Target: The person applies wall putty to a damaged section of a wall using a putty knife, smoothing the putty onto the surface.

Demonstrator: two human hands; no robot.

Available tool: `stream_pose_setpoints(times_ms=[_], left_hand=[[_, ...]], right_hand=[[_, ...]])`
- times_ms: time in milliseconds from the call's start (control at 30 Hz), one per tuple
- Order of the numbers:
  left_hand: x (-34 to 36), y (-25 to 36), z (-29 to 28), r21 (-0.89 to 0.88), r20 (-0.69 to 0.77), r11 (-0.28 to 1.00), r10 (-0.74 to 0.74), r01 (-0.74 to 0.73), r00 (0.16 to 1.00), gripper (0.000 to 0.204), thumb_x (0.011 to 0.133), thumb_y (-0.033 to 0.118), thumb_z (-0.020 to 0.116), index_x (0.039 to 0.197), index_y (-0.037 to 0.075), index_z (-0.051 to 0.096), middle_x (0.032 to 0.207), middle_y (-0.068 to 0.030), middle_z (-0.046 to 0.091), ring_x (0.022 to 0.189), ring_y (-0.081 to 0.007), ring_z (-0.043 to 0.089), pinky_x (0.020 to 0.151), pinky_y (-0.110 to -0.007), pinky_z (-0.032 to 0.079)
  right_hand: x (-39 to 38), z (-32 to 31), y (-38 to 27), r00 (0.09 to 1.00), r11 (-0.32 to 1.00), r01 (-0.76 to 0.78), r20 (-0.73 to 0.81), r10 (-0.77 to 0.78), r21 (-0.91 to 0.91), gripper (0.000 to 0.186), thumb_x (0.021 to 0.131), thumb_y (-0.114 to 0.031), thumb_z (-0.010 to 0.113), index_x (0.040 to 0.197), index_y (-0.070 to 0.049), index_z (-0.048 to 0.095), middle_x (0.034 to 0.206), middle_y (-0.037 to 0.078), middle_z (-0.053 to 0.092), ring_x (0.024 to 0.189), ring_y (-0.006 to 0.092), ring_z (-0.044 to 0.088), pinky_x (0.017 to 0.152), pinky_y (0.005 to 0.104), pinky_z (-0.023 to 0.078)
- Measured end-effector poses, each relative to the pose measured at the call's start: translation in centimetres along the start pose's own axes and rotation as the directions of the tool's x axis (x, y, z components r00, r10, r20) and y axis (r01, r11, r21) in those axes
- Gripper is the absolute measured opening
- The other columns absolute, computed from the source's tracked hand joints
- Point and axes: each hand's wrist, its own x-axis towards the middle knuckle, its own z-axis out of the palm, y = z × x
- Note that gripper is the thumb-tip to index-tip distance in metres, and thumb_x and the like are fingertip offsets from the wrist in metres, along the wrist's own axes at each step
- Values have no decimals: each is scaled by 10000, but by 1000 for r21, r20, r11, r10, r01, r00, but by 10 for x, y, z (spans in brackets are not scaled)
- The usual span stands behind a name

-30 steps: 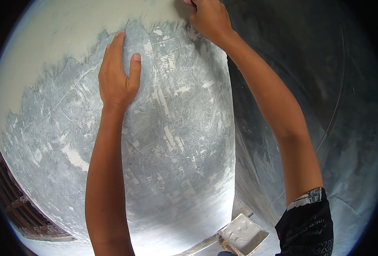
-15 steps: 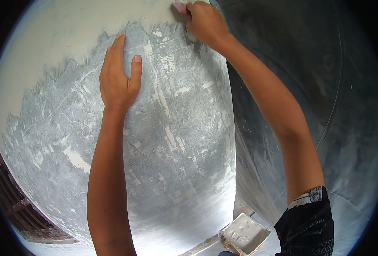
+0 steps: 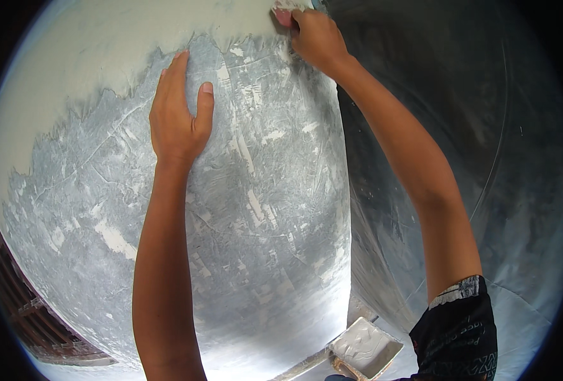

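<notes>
A large grey curved surface (image 3: 275,190) fills the middle, marked with pale streaks and scratches. Cream-coloured filler (image 3: 97,57) coats its upper part and ends in a jagged edge. My left hand (image 3: 178,120) lies flat against the grey area, fingertips close to that edge and thumb spread apart. At the top right corner of the surface, my right hand (image 3: 319,41) grips a pink spreader (image 3: 283,17) with pale filler on it. The fingers partly cover the spreader, and the view's top edge cuts close to it.
Below the surface's lower right corner is a shallow tray (image 3: 386,351) of pale filler. Dark, creased sheeting (image 3: 484,190) hangs along the right side. At the lower left, brown slats (image 3: 46,327) show past the curved edge.
My right hand has shifted slightly right and down with the spreader, showing more filler on it. The left hand stays nearly in place.
</notes>
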Motion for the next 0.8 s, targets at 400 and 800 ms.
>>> stream_pose_setpoints(times_ms=[400, 800], left_hand=[[4, 5, 3, -9, -19, 999, 40, -40, 999, 538, 940, 288, 581, 1362, -42, 537, 1341, -249, 598, 1260, -399, 569, 1140, -469, 378], [3, 1, -1, 10, 3, 999, 39, -39, 999, 537, 938, 279, 577, 1371, -37, 531, 1352, -247, 590, 1275, -406, 555, 1146, -466, 368]], right_hand=[[8, -12, -1, 993, 991, 51, -114, -37, 121, 207, 814, -25, 627, 1011, 17, 673, 876, 206, 651, 853, 406, 652, 742, 476, 517], [-2, -18, -41, 996, 968, 65, -68, -50, 243, 238, 794, -47, 612, 1010, 18, 688, 887, 197, 660, 802, 364, 667, 700, 434, 523]])
